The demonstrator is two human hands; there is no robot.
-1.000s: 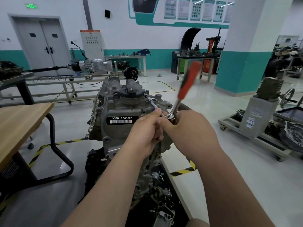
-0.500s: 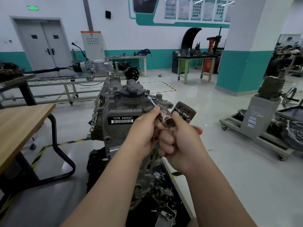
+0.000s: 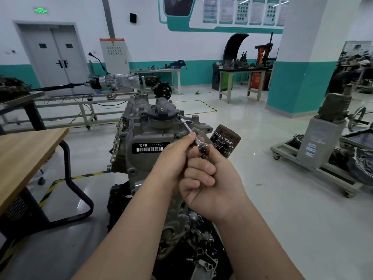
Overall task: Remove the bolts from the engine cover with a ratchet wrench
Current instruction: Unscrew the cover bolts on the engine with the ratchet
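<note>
Head view: ratchet wrench point(image 3: 202, 147) shaft pinched by left hand point(image 3: 174, 158), handle wrapped in right hand point(image 3: 214, 188).

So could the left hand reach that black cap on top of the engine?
Probably yes. The left hand pinches the extension bar of the wrench, and the black cap sits just past it with nothing between. It would have to let go first.

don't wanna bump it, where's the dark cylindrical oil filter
Head view: the dark cylindrical oil filter sits right of centre, just right of the chrome ratchet head.
</note>
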